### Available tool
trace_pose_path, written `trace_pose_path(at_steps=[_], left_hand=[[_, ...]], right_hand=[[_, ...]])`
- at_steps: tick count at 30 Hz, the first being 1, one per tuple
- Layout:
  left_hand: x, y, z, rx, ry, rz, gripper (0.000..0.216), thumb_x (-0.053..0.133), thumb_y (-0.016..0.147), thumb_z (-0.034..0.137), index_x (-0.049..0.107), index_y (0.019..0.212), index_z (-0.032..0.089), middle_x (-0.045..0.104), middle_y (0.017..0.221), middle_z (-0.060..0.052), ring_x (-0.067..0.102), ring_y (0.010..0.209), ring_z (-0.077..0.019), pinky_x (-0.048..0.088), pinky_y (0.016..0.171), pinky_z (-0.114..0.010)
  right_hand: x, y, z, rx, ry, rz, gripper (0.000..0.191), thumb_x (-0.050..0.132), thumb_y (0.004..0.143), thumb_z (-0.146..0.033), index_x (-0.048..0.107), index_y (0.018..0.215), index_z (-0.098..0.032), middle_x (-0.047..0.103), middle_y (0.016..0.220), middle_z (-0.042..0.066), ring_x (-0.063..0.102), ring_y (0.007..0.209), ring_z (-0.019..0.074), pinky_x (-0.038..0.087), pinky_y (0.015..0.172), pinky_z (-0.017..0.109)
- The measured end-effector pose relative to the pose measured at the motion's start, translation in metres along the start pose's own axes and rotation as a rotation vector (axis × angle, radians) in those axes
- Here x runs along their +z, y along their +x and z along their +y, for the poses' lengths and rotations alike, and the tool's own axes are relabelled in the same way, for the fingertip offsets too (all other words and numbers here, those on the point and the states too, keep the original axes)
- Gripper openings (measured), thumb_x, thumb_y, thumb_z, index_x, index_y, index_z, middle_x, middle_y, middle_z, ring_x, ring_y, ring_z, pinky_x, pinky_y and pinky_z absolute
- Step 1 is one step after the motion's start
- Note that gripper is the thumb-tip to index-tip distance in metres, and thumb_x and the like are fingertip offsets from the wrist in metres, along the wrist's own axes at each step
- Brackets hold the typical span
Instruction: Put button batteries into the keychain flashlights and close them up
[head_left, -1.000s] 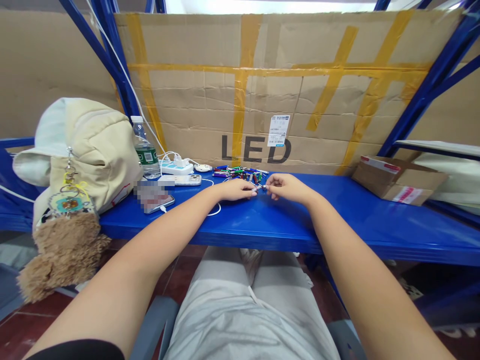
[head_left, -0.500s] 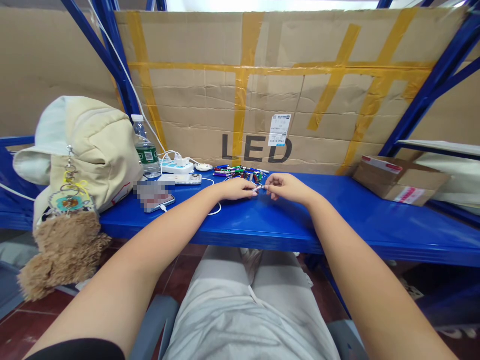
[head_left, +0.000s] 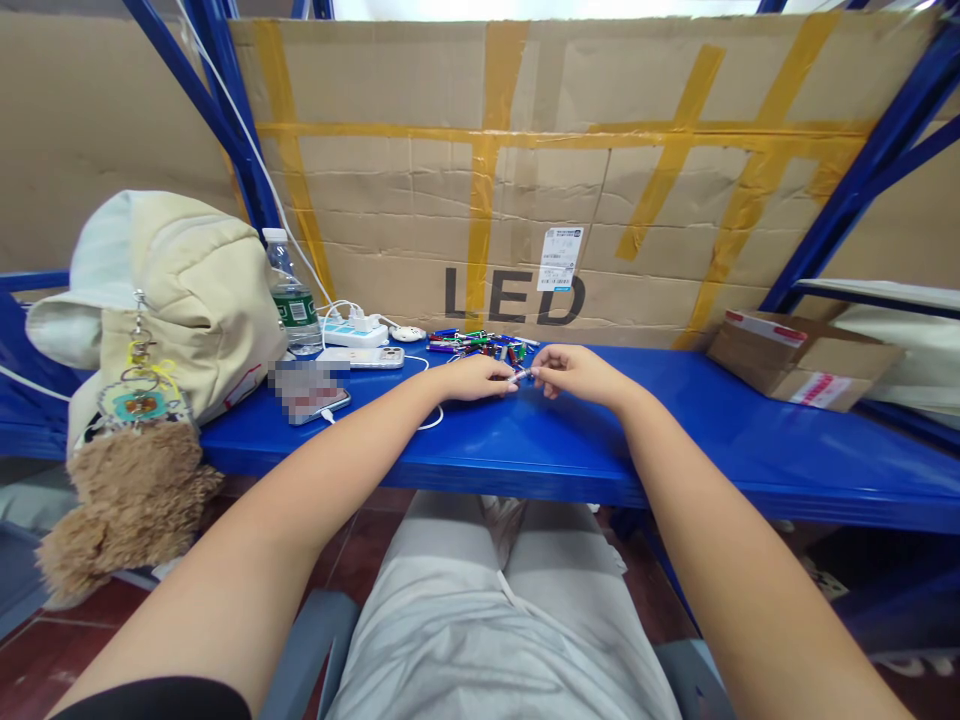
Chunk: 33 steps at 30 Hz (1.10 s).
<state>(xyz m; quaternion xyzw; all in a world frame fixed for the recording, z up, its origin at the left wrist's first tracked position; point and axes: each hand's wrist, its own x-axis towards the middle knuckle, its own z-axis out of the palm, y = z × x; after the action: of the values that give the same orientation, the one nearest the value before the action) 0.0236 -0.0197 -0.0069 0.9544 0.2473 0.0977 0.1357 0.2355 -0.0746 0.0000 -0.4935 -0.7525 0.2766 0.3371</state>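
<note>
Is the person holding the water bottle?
No, the left hand and right hand pinch a small metal piece together; the water bottle stands apart by the bag.

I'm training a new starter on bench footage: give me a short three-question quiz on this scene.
1. True or false: the left hand and right hand meet over the blue shelf, pinching a small metal piece between them.
2. What stands beside the cream bag? A) water bottle B) mug C) lamp
3. Which word is printed on the cardboard sheet behind the pile of coloured pieces?
Key: 1 true; 2 A; 3 LED.
</note>
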Motion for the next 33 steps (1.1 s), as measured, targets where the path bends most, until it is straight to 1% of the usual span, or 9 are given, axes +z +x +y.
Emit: trace_pose_path(at_steps=[4, 7, 12, 15, 20, 25, 29, 31, 33], left_hand=[[0.001, 0.000, 0.000, 0.044, 0.029, 0.014, 0.033, 0.045, 0.091, 0.040, 0.066, 0.086, 0.015, 0.065, 0.080, -0.003, 0.055, 0.071, -0.0153, 0.037, 0.067, -0.025], [0.002, 0.000, 0.000, 0.088, 0.062, 0.032, 0.032, 0.046, 0.092, 0.038, 0.067, 0.087, 0.015, 0.067, 0.082, -0.005, 0.055, 0.071, -0.0159, 0.038, 0.067, -0.026], [0.004, 0.000, 0.002, 0.142, 0.192, 0.067, 0.032, 0.043, 0.095, 0.035, 0.067, 0.093, 0.014, 0.069, 0.092, -0.010, 0.060, 0.080, -0.0186, 0.040, 0.072, -0.027], [0.006, -0.001, 0.004, 0.113, 0.281, 0.092, 0.033, 0.042, 0.096, 0.035, 0.067, 0.098, 0.014, 0.070, 0.098, -0.011, 0.062, 0.086, -0.0205, 0.041, 0.073, -0.028], [0.010, 0.000, 0.010, 0.047, 0.511, 0.222, 0.033, 0.041, 0.096, 0.034, 0.068, 0.099, 0.014, 0.069, 0.098, -0.011, 0.063, 0.089, -0.0223, 0.040, 0.070, -0.030], [0.013, 0.002, 0.012, 0.064, 0.732, 0.344, 0.034, 0.039, 0.097, 0.029, 0.068, 0.095, 0.013, 0.069, 0.094, -0.014, 0.063, 0.090, -0.0249, 0.039, 0.070, -0.034], [0.011, 0.003, 0.012, 0.038, 0.714, 0.380, 0.033, 0.039, 0.097, 0.028, 0.068, 0.094, 0.013, 0.070, 0.095, -0.014, 0.063, 0.093, -0.0251, 0.040, 0.074, -0.035], [0.008, 0.003, 0.011, 0.011, 0.617, 0.386, 0.032, 0.040, 0.096, 0.029, 0.068, 0.096, 0.014, 0.070, 0.098, -0.012, 0.063, 0.094, -0.0234, 0.042, 0.077, -0.033], [0.006, 0.003, 0.009, 0.010, 0.497, 0.382, 0.032, 0.039, 0.097, 0.030, 0.067, 0.100, 0.016, 0.071, 0.101, -0.009, 0.063, 0.096, -0.0214, 0.043, 0.079, -0.031]], right_hand=[[-0.002, 0.001, 0.002, 0.004, 0.002, -0.033, 0.011, 0.068, 0.078, -0.026, 0.061, 0.079, -0.017, 0.069, 0.070, 0.002, 0.063, 0.055, 0.0115, 0.050, 0.052, 0.022], [-0.003, 0.001, 0.003, -0.006, -0.010, -0.040, 0.014, 0.069, 0.077, -0.029, 0.062, 0.076, -0.017, 0.068, 0.065, 0.001, 0.062, 0.055, 0.0114, 0.049, 0.051, 0.022], [-0.003, 0.001, 0.004, -0.025, -0.006, -0.032, 0.015, 0.071, 0.075, -0.029, 0.061, 0.072, -0.018, 0.068, 0.064, 0.000, 0.062, 0.055, 0.0119, 0.049, 0.052, 0.022], [-0.001, 0.003, 0.008, -0.045, -0.010, -0.038, 0.017, 0.070, 0.076, -0.030, 0.060, 0.070, -0.018, 0.069, 0.066, 0.001, 0.063, 0.056, 0.0124, 0.050, 0.054, 0.023], [0.002, 0.006, 0.010, -0.039, 0.024, 0.033, 0.016, 0.069, 0.079, -0.023, 0.058, 0.068, -0.017, 0.068, 0.063, 0.001, 0.061, 0.054, 0.0110, 0.048, 0.054, 0.022], [0.006, 0.007, 0.006, 0.098, 0.221, 0.045, 0.023, 0.069, 0.081, -0.017, 0.054, 0.064, -0.016, 0.065, 0.060, 0.001, 0.060, 0.050, 0.0101, 0.049, 0.052, 0.021], [0.010, 0.009, 0.006, 0.148, 0.366, 0.040, 0.023, 0.062, 0.087, -0.018, 0.051, 0.067, -0.017, 0.061, 0.059, 0.000, 0.059, 0.050, 0.0093, 0.049, 0.053, 0.022], [0.011, 0.010, 0.006, 0.099, 0.355, 0.058, 0.023, 0.053, 0.093, -0.020, 0.049, 0.070, -0.018, 0.061, 0.061, -0.001, 0.059, 0.050, 0.0091, 0.049, 0.054, 0.022], [0.011, 0.012, 0.007, 0.019, 0.259, 0.073, 0.024, 0.048, 0.096, -0.022, 0.047, 0.072, -0.019, 0.061, 0.064, -0.001, 0.057, 0.050, 0.0087, 0.047, 0.053, 0.021]])
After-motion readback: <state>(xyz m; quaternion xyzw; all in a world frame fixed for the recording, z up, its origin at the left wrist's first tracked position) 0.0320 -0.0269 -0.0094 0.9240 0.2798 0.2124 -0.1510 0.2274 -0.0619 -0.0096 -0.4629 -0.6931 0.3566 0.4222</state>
